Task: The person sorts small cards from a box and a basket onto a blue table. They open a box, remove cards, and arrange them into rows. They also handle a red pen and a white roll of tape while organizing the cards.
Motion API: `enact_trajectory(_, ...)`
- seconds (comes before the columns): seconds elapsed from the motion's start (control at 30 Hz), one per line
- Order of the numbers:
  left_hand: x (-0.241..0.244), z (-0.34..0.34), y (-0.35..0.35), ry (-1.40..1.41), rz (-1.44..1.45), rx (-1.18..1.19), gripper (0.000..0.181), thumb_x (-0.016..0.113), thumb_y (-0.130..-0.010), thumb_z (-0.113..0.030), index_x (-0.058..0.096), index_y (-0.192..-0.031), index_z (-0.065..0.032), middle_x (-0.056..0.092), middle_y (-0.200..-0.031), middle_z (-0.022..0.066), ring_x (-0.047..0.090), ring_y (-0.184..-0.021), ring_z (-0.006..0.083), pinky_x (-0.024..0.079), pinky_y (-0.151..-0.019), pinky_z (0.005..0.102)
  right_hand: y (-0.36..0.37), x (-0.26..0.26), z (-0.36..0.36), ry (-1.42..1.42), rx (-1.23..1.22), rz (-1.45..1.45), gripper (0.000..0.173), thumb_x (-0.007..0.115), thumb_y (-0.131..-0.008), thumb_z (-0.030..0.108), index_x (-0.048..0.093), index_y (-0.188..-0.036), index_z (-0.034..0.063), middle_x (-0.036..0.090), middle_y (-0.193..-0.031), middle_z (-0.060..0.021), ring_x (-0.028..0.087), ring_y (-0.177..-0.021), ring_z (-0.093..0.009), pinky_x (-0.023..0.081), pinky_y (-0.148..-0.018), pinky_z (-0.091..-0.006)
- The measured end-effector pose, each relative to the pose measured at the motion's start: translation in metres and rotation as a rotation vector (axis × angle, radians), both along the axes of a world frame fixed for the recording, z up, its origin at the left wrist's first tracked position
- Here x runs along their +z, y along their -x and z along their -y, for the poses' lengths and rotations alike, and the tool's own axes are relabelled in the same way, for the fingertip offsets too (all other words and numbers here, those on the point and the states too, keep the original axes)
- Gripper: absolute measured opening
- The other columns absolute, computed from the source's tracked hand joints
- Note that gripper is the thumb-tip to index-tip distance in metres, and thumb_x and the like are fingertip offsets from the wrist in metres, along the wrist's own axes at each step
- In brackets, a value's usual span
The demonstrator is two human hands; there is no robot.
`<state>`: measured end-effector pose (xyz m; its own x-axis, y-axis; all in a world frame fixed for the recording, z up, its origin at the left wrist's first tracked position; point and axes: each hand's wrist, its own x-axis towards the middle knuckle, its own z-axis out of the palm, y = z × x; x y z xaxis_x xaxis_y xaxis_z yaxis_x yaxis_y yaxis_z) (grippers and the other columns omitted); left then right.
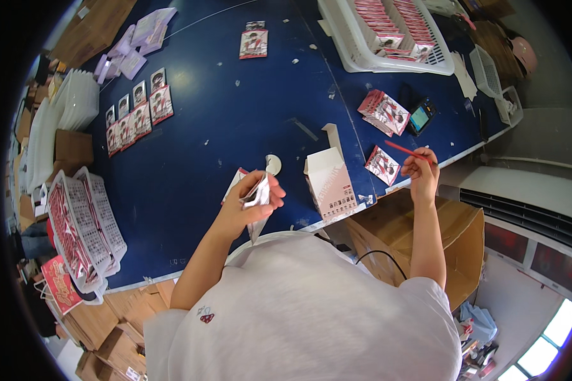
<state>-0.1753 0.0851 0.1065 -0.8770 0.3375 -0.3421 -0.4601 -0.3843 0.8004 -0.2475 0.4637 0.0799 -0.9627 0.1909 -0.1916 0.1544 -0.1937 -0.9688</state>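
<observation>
My left hand grips a foil packet held upright, its upper edge parted. Between the fingers of my right hand is a thin red strip, raised near the table's front edge. Just left of that hand lies a single illustrated packet, with a stack of similar packets behind it. An open pale pink carton stands between my hands, its flap raised. Beyond my left hand are a round white piece and another packet, partly hidden by the hand.
Packets with cards form a row at the left; another pair lies farther back. A white basket of packets stands back right, near a handheld device. More filled baskets line the left edge. A cardboard box sits below.
</observation>
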Motion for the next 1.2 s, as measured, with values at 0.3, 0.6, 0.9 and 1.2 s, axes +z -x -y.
enact_trajectory(0.3, 0.000, 0.023, -0.008, -0.001, -0.091, 0.059, 0.045, 0.066, -0.064, -0.011, 0.052, -0.105, -0.0057, 0.060, -0.095, 0.0093, 0.059, -0.085, 0.0169, 0.047, -0.077, 0.0300, -0.015, 0.063, 0.129, 0.313, 0.573, 0.017, 0.044, 0.043, -0.092, 0.010, 0.031, -0.133, -0.0003, 0.055, -0.095, -0.0149, 0.054, -0.063, -0.014, 0.046, -0.053, -0.0230)
enact_trajectory(0.6, 0.008, 0.045, -0.021, 0.087, -0.098, 0.193, 0.057, 0.071, -0.061, -0.023, 0.050, -0.109, -0.0029, 0.059, -0.093, 0.0080, 0.058, -0.084, 0.0152, 0.045, -0.079, 0.0276, -0.020, 0.049, 0.178, 0.196, 0.699, 0.194, 0.019, 0.052, -0.091, 0.015, 0.056, -0.099, -0.0018, 0.050, -0.065, -0.0002, 0.032, -0.050, -0.003, 0.023, -0.045, -0.0165)
enact_trajectory(0.9, 0.033, 0.048, -0.019, 0.364, -0.375, 0.270, 0.048, 0.073, -0.063, -0.009, 0.049, -0.105, -0.0061, 0.053, -0.086, 0.0022, 0.053, -0.076, 0.0087, 0.045, -0.072, 0.0228, -0.039, 0.127, 0.199, -0.798, 0.683, -0.751, 0.033, 0.067, -0.070, -0.004, 0.065, -0.103, 0.0011, 0.054, -0.064, -0.0049, 0.048, -0.053, -0.010, 0.034, -0.046, -0.0212)
enact_trajectory(1.2, 0.054, 0.042, -0.019, 0.662, -0.514, 0.307, 0.058, 0.076, -0.059, -0.012, 0.047, -0.108, -0.0056, 0.056, -0.094, 0.0053, 0.057, -0.084, 0.0137, 0.046, -0.076, 0.0255, -0.046, 0.168, 0.206, -0.916, 0.929, -0.817, 0.037, 0.069, -0.062, -0.008, 0.068, -0.097, 0.0032, 0.038, -0.058, -0.0024, 0.035, -0.048, -0.012, 0.023, -0.042, -0.0249)
